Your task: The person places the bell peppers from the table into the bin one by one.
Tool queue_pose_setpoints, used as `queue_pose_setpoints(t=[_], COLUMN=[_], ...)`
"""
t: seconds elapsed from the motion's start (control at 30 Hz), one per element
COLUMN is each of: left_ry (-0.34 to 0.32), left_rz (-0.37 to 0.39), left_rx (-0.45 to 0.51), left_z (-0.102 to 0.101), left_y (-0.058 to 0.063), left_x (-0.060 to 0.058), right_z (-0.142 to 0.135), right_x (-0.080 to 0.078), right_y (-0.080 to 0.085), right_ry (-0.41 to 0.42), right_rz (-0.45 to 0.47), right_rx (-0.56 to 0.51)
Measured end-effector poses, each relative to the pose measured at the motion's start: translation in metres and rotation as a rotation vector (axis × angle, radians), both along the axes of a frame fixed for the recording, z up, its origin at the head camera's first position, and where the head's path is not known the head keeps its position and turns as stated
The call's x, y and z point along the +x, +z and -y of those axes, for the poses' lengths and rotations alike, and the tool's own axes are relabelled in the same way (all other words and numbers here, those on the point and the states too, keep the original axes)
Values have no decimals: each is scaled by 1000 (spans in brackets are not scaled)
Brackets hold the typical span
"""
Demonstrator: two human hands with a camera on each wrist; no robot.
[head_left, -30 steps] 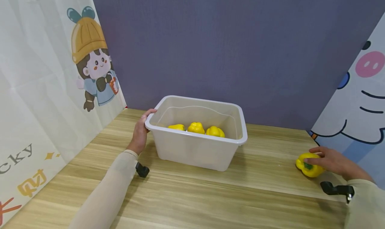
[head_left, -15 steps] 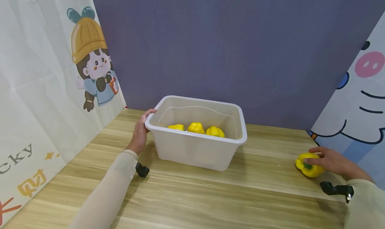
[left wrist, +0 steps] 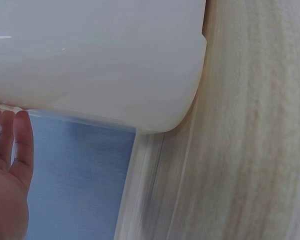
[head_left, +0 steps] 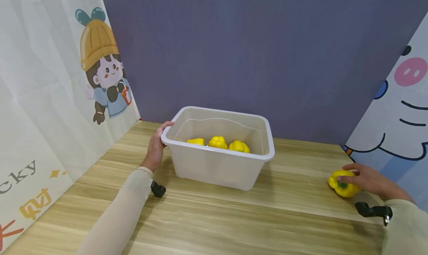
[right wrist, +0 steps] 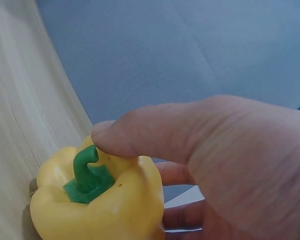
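A pale grey plastic bin [head_left: 214, 165] stands on the wooden table, with several yellow bell peppers [head_left: 218, 142] inside, partly hidden by its front wall. My left hand [head_left: 155, 148] grips the bin's left rim; the left wrist view has its fingers [left wrist: 23, 137] up against the rim's underside. Far to the right, my right hand [head_left: 371, 180] holds another yellow bell pepper [right wrist: 102, 210] low at the table surface. The thumb lies across the pepper's top beside its green stem [right wrist: 87, 177], and the other fingers reach round its far side, partly hidden.
A dark blue-grey panel [head_left: 254, 54] rises along the table's back edge. White printed sheets flank it, one with a cartoon child [head_left: 107, 73] at left, another with a pink-snouted figure [head_left: 411, 71] at right. Bare wooden table [head_left: 301, 165] lies between bin and right hand.
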State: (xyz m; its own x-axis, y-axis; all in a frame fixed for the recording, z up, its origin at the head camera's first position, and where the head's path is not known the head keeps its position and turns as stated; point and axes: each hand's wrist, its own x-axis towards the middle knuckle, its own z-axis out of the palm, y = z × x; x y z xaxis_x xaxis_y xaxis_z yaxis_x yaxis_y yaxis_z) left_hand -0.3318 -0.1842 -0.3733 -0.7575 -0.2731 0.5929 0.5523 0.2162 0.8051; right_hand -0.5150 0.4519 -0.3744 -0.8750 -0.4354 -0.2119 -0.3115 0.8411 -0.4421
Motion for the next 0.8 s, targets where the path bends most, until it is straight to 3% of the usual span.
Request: queue_pose_setpoints(t=[0.8], left_ry=[-5], left_rz=[3], left_rx=[-4], left_z=[1], left_y=[0], left_x=[-1], right_z=[1], right_x=[-1], right_y=[-2], right_ry=[-20], right_rz=[-10], right_rx=[-3])
